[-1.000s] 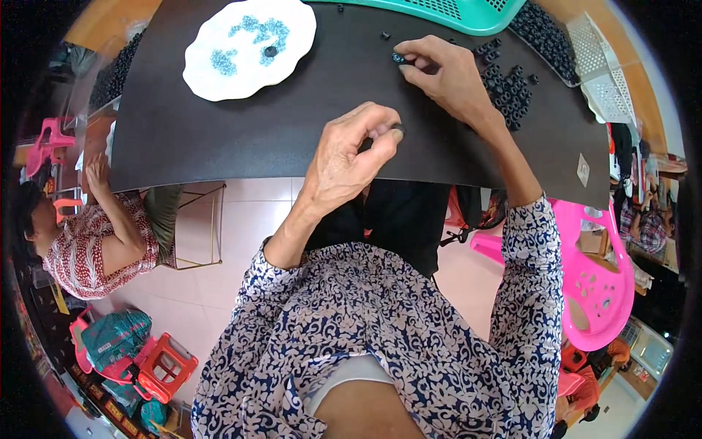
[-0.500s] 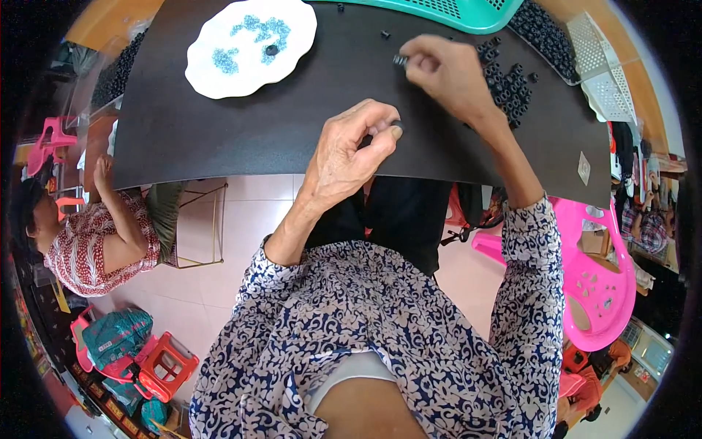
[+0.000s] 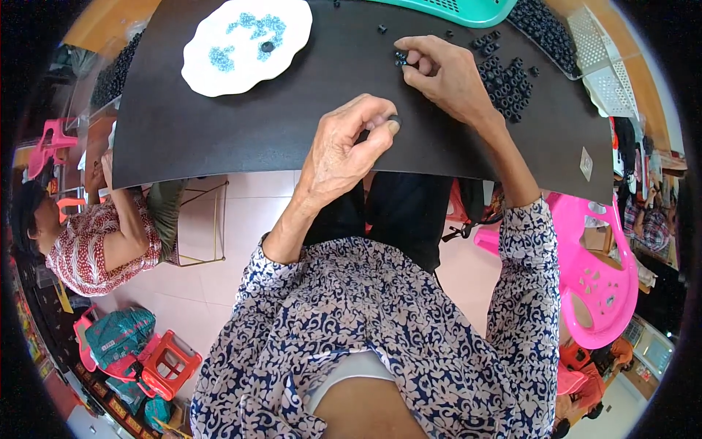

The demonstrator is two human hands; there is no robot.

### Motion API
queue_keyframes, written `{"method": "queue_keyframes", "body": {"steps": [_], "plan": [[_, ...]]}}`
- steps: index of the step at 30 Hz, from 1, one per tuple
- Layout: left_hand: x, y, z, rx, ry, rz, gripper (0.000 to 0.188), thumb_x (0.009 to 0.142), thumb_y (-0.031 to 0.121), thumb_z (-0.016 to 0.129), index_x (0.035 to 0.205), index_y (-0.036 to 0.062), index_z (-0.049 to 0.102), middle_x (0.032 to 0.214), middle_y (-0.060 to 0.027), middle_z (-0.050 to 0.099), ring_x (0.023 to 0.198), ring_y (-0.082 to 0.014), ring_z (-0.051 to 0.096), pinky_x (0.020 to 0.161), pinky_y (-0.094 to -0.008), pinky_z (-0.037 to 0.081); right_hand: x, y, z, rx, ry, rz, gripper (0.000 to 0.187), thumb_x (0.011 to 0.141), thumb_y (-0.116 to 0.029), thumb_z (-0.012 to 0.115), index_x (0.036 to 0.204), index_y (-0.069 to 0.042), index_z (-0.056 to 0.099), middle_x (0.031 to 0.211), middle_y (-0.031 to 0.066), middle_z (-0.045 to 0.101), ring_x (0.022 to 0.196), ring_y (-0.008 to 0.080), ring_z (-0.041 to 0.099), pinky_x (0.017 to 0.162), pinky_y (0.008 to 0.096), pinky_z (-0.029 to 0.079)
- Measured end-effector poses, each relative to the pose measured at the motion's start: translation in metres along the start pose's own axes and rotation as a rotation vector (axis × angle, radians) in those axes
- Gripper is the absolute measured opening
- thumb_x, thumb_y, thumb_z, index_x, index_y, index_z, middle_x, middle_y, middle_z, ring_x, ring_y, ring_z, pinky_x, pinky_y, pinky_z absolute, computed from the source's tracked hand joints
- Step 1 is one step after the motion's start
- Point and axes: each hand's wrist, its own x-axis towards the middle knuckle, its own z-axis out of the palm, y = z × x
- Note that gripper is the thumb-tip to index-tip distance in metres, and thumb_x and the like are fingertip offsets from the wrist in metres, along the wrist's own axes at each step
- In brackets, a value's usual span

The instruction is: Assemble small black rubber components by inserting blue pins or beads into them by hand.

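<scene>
My left hand is closed in a pinch over the near part of the dark table. Between thumb and forefinger it grips a small black ring-shaped part, mostly covered by the fingers. Farther off and to the right, my right hand holds a small dark piece with shiny spots at its fingertips. Its exact kind is too small to make out. Beside the right hand lies a pile of black ring-shaped parts. A white wavy-edged plate holds small light-blue pieces and one black part.
A green perforated basket stands at the far edge. More black parts fill a clear container at the far right, beside white baskets. A pink chair is at my right. Another person sits at the left.
My right hand was blurred by motion and is now sharp, its wrist about where it was, still with the small dark piece. My left hand keeps its pinch, barely shifted.
</scene>
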Motion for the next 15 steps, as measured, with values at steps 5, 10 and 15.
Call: {"method": "queue_keyframes", "body": {"steps": [5, 10, 15], "plan": [[-0.0017, 0.0041, 0.0001, 0.02, -0.005, 0.002, 0.013, 0.086, 0.011, 0.061, 0.091, -0.0013, 0.061, 0.076, -0.005, 0.053, 0.066, -0.0112, 0.049, 0.058, -0.0266, 0.042, -0.0034, -0.0041, -0.0035, 0.055, 0.008, 0.068, 0.028, 0.078, -0.006, 0.068, 0.106, -0.005, 0.067, 0.077, 0.0013, 0.056, 0.064, 0.0088, 0.05, 0.061, 0.0243, 0.046], [-0.0023, 0.0015, 0.002, 0.028, 0.003, 0.021, 0.013, 0.087, 0.011, 0.061, 0.092, -0.0017, 0.061, 0.076, -0.0049, 0.053, 0.066, -0.0108, 0.049, 0.059, -0.0264, 0.042, -0.0049, 0.0004, -0.0004, -0.031, 0.011, -0.087, 0.02, 0.077, -0.006, 0.071, 0.097, -0.004, 0.068, 0.074, 0.0023, 0.056, 0.062, 0.0107, 0.051, 0.06, 0.0244, 0.046], [-0.0019, 0.0021, 0.0021, 0.019, 0.013, 0.026, 0.014, 0.086, 0.01, 0.062, 0.092, -0.0019, 0.061, 0.076, -0.0038, 0.053, 0.067, -0.0098, 0.049, 0.059, -0.0257, 0.042, -0.0071, -0.0014, 0.0007, -0.013, 0.025, -0.12, 0.014, 0.076, -0.005, 0.071, 0.09, -0.003, 0.066, 0.074, 0.0041, 0.056, 0.06, 0.0118, 0.051, 0.058, 0.0256, 0.045]]}}
